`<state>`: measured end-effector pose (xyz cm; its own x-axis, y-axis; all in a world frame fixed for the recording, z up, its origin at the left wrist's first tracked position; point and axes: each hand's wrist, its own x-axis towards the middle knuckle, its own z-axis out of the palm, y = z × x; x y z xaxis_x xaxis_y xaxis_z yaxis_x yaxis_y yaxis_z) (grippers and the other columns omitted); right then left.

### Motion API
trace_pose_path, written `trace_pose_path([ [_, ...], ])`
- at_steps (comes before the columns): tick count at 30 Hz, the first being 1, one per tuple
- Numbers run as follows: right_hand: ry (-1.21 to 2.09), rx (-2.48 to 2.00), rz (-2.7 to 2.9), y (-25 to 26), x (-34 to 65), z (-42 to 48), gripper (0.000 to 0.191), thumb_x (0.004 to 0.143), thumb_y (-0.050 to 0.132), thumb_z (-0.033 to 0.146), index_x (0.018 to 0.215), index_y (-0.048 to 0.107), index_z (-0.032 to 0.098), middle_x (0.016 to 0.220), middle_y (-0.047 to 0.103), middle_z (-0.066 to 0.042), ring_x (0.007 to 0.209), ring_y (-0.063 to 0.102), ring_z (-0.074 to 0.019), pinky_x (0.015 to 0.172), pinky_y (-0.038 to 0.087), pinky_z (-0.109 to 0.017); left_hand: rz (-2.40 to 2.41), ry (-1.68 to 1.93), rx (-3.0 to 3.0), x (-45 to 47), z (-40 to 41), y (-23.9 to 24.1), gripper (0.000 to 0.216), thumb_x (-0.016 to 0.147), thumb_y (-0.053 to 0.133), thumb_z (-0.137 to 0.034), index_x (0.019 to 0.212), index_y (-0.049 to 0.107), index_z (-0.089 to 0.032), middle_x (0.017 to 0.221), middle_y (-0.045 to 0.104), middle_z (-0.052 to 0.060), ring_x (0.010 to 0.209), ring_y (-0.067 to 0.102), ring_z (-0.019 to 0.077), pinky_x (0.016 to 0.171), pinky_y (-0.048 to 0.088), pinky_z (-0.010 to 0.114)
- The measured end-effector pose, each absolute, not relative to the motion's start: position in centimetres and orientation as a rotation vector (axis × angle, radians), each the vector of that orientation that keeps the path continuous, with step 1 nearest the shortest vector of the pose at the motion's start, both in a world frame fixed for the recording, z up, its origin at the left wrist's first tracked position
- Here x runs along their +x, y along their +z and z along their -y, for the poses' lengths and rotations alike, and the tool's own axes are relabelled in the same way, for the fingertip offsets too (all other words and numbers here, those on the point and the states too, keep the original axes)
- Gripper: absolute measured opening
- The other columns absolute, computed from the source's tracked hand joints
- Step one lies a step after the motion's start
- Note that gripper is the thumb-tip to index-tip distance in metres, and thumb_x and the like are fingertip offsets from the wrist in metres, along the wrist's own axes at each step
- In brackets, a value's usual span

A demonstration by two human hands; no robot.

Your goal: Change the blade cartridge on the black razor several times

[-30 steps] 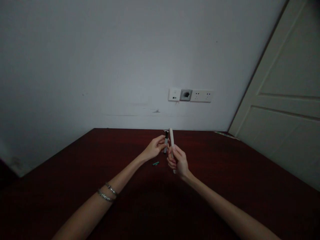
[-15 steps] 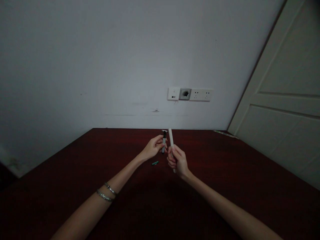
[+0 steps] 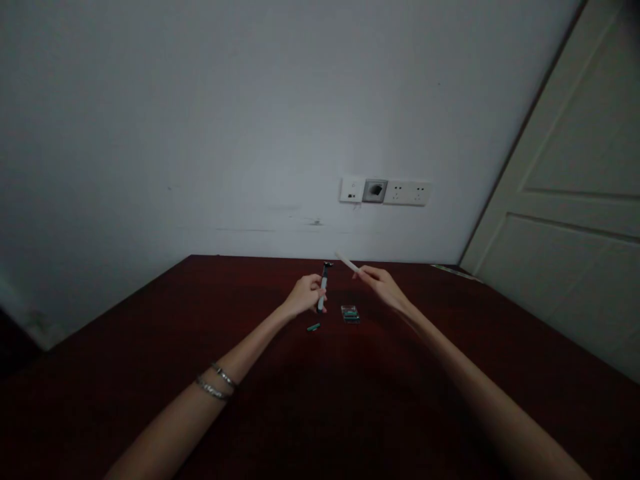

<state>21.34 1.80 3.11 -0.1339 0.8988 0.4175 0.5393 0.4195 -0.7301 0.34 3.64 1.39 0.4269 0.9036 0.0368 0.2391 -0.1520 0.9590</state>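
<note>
My left hand point(image 3: 303, 295) is closed round the light grey handle of a razor point(image 3: 323, 287), which stands nearly upright with its dark neck and head at the top. To the right, my right hand point(image 3: 384, 285) pinches a slim white stick point(image 3: 347, 261) by its lower end. The stick tilts up to the left, and its tip is near the razor head but apart from it. Below the razor, a small green strip-shaped piece point(image 3: 313, 327) lies on the table. A clear plastic case point(image 3: 350, 314) with something green inside rests between and below my hands.
The dark red wooden table point(image 3: 240, 360) reaches back to a grey-white wall point(image 3: 250, 133). Sockets and switches point(image 3: 385, 191) are set in the wall. A pale panelled door point(image 3: 575, 220) stands at the right. A flat strip point(image 3: 456, 272) lies along the table's back right edge.
My right hand has moved right and up, and the white stick has gone from nearly upright to tilted left. The clear case has come into view. The razor is slightly lower and leans more.
</note>
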Motion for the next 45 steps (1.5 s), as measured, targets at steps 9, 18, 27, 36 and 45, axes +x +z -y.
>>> trace_pose_path([
  [9,0.364,-1.454,1.990,3.4,22.4,-2.4,0.050,0.078,0.038,0.056,0.066,0.067,0.017,0.060,0.057,-0.001,0.059,0.046,-0.0144,0.057,0.030,-0.026,-0.948,0.722,1.650,0.5,-3.0,1.8,0.007,0.078,0.046,-0.010,0.083,0.045,-0.015,0.065,0.056,-0.001,0.043,0.059,0.0108,0.042,0.048,0.021],
  [18,0.326,-1.346,1.989,4.5,22.5,-2.0,0.051,0.080,0.039,0.056,0.062,0.065,0.017,0.055,0.052,0.000,0.056,0.043,-0.0130,0.056,0.028,-0.026,-0.916,0.760,1.701,0.0,-3.7,1.4,0.008,0.077,0.047,-0.011,0.084,0.045,-0.015,0.065,0.056,-0.001,0.044,0.059,0.0101,0.040,0.046,0.017],
  [27,0.331,-1.463,1.950,4.6,25.0,-1.9,0.047,0.078,0.045,0.056,0.060,0.064,0.016,0.052,0.049,0.000,0.052,0.039,-0.0121,0.052,0.024,-0.025,-0.821,0.920,1.849,-0.1,-3.8,1.5,0.009,0.077,0.045,-0.010,0.085,0.048,-0.014,0.067,0.056,-0.001,0.049,0.058,0.0090,0.048,0.045,0.019],
  [36,0.701,-1.152,2.032,7.9,21.5,1.1,0.039,0.078,0.051,0.049,0.059,0.066,0.018,0.046,0.042,0.002,0.046,0.031,-0.0090,0.048,0.020,-0.026,-0.779,1.253,2.420,-1.6,-4.2,0.7,0.026,0.084,0.040,-0.012,0.107,0.053,-0.015,0.100,0.061,0.008,0.095,0.057,0.0170,0.087,0.043,0.031],
  [45,0.708,-1.217,2.150,8.1,23.7,1.0,0.035,0.076,0.056,0.047,0.059,0.068,0.019,0.045,0.038,0.003,0.044,0.027,-0.0079,0.046,0.017,-0.025,-0.777,1.380,2.519,-2.3,-4.7,0.3,0.033,0.082,0.039,-0.006,0.111,0.050,-0.016,0.103,0.058,0.009,0.098,0.056,0.0176,0.089,0.043,0.032],
])
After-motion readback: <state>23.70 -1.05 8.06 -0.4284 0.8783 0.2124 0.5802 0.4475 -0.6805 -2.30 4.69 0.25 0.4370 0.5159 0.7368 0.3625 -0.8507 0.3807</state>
